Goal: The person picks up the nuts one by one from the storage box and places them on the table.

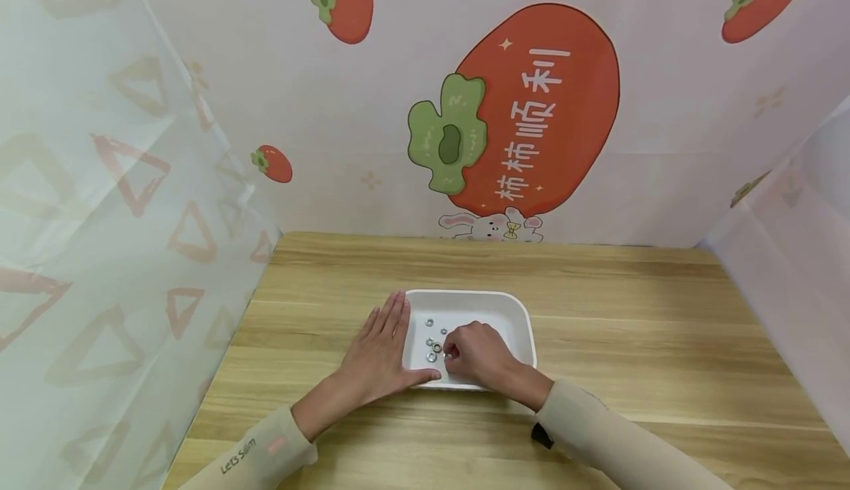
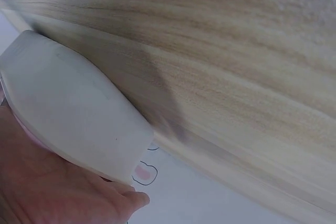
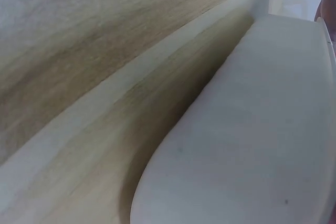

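Note:
A white rectangular tray (image 1: 465, 299) holds several small metal nuts (image 1: 432, 356) in its left half. My left hand (image 1: 375, 353) lies along the tray's left side with straight fingers, its thumb stretched over the near rim. Inside the tray, my right hand (image 1: 479, 353) has its fingers curled and pinches what looks like a small shiny nut, mostly hidden by the fingertips. The left wrist view shows the tray's outer wall (image 2: 73, 103) with the left hand (image 2: 58, 187) against its rim. In the right wrist view the tray wall (image 3: 247, 135) fills the right side.
The tray stands on a wood-grain table (image 1: 631, 313). A printed cloth wall (image 1: 664, 143) with persimmon drawings rises behind the table's far edge. Another patterned sheet (image 1: 99, 254) hangs along the left side.

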The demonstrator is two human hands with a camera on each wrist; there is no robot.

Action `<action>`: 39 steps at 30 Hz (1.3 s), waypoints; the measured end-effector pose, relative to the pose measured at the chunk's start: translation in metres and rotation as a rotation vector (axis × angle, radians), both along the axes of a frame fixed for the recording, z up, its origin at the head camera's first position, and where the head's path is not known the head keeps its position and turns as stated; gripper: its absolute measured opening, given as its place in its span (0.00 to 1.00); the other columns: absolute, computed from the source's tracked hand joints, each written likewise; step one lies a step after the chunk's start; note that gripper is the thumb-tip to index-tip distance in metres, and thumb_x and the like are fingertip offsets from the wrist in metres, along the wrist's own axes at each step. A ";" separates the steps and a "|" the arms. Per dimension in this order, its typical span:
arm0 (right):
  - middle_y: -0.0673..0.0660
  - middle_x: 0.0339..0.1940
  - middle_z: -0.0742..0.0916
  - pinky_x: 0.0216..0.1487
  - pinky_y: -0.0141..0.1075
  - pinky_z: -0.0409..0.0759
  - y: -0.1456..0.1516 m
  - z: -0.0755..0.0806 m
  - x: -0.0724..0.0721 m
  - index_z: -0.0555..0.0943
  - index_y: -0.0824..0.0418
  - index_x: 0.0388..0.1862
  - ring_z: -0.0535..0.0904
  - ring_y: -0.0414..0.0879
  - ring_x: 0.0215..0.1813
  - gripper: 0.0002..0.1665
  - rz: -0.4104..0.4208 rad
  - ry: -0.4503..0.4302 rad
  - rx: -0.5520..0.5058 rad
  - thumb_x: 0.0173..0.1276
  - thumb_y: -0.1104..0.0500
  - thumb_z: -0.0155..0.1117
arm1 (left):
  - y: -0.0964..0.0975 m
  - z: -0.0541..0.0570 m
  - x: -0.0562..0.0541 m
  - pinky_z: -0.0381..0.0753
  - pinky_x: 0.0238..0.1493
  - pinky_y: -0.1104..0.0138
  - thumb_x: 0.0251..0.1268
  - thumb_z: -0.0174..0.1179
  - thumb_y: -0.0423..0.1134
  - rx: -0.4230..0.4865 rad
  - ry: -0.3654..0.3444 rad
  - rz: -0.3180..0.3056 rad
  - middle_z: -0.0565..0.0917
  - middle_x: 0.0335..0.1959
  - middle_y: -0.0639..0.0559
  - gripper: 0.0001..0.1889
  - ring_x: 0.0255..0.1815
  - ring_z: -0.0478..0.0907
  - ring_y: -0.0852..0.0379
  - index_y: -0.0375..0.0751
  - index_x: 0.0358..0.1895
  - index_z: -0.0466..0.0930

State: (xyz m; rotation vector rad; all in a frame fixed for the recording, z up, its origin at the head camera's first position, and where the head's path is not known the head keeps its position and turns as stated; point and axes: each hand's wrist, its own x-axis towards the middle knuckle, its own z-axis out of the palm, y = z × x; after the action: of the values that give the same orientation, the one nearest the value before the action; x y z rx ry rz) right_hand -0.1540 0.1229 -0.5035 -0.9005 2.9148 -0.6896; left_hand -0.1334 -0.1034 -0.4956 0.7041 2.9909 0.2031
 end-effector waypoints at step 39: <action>0.50 0.31 0.92 0.36 0.30 0.88 0.045 0.054 0.002 0.93 0.60 0.36 0.86 0.40 0.32 0.03 -0.222 -0.247 -0.482 0.63 0.66 0.78 | 0.002 -0.003 0.001 0.48 0.86 0.49 0.59 0.51 0.86 0.026 0.003 0.024 0.44 0.88 0.37 0.69 0.89 0.38 0.45 0.31 0.86 0.43</action>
State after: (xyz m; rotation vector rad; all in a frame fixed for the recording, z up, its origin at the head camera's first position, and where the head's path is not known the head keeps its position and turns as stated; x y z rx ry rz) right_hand -0.1520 0.1675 -0.4498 -0.4582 2.6884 -1.4464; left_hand -0.1327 -0.1016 -0.4983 0.6726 3.0059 0.2421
